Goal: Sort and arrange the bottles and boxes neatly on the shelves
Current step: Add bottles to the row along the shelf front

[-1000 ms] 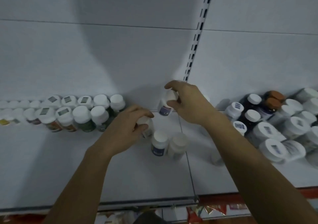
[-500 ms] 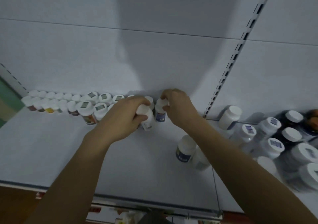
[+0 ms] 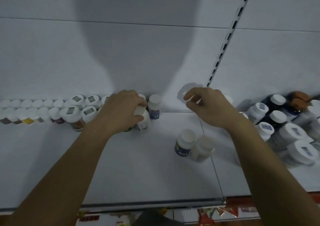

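My left hand grips a white-capped bottle at the right end of a two-deep row of bottles along the back of the white shelf. Just right of it stands a white bottle with a blue label, against the back wall. My right hand hovers empty, fingers curled and apart, to the right of that bottle. Two loose bottles stand mid-shelf: a dark-blue-labelled one and a pale one touching it.
An unsorted cluster of white and dark bottles crowds the right part of the shelf, with brown-capped ones at the back. A slotted upright divides the back wall. Packaged goods show below the shelf's front edge.
My right hand let go of the blue-labelled bottle at the row's end and moved right, empty. My left hand stays on its bottle. The view shifted slightly.
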`<act>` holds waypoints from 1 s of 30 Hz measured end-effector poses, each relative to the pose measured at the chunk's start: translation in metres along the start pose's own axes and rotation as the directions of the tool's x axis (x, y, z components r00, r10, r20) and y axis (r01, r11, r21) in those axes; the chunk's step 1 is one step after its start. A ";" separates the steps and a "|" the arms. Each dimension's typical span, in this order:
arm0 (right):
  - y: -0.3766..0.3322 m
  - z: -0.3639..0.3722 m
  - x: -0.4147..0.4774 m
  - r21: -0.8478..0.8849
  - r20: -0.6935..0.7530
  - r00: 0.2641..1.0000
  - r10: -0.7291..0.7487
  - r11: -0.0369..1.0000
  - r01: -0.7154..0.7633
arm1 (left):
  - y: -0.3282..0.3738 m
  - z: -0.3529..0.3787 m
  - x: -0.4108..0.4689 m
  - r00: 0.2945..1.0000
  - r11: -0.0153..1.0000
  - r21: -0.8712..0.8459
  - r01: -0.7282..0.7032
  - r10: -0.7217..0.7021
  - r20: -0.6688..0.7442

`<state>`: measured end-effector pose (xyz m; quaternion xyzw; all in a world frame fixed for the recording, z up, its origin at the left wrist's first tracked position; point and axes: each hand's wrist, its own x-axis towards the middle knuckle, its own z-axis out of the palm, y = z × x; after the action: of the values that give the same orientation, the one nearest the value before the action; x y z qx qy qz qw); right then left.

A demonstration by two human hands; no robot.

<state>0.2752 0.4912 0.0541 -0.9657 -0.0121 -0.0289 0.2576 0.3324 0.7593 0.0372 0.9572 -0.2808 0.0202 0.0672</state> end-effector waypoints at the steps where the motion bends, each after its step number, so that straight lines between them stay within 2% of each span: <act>1: 0.003 -0.002 -0.003 -0.004 0.008 1.000 0.021 1.000 -0.021 | 0.000 0.001 0.000 1.000 1.000 -0.003 -0.006 0.006 -0.014; 3: 0.012 -0.005 -0.008 -0.057 -0.026 0.997 0.070 0.996 -0.072 | 0.007 0.002 0.001 0.995 0.995 -0.081 -0.053 0.046 -0.085; 6: 0.034 -0.016 -0.002 -0.225 -0.318 0.934 0.162 0.944 -0.241 | 0.033 0.005 0.006 0.965 0.936 -0.264 -0.235 0.193 -0.176; 8: 0.048 -0.029 0.004 -0.237 -0.440 0.866 0.239 0.899 -0.368 | 0.058 0.008 0.008 0.937 0.851 -0.395 -0.345 0.334 -0.100; 9: 0.056 -0.034 0.007 -0.262 -0.434 0.853 0.289 0.866 -0.426 | 0.070 0.009 0.009 0.916 0.813 -0.451 -0.369 0.401 -0.028; 12: 0.067 -0.034 0.013 -0.357 -0.266 0.860 0.436 0.784 -0.508 | 0.092 0.022 0.012 0.834 0.786 -0.464 -0.409 0.528 0.159; 15: 0.071 -0.023 0.009 -0.343 -0.184 0.872 0.454 0.802 -0.490 | 0.094 0.032 0.013 0.825 0.785 -0.439 -0.437 0.544 0.151; 19: 0.057 -0.021 0.001 -0.175 -0.189 0.931 0.314 0.922 -0.346 | 0.073 0.027 0.001 0.906 0.816 -0.477 -0.327 0.414 0.088; 22: 0.026 -0.011 0.004 -0.104 -0.090 0.987 0.136 0.984 -0.145 | 0.050 0.023 -0.016 0.937 0.829 -0.493 -0.264 0.341 0.073; 24: 0.004 -0.002 0.008 -0.090 -0.012 0.999 0.051 0.995 -0.052 | 0.037 0.021 -0.027 0.950 0.854 -0.465 -0.233 0.302 0.079; 27: -0.026 0.010 0.012 -0.065 0.100 0.995 -0.003 0.998 0.009 | 0.019 0.020 -0.043 0.971 0.872 -0.457 -0.174 0.229 0.069; 30: -0.044 0.024 0.019 -0.087 0.188 0.982 0.005 0.996 0.012 | 0.002 0.020 -0.057 0.985 0.872 -0.471 -0.135 0.171 0.036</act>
<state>0.2934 0.5411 0.0564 -0.9746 -0.0368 0.0612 0.2124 0.2834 0.7849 0.0136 0.8876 -0.3546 -0.0792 0.2829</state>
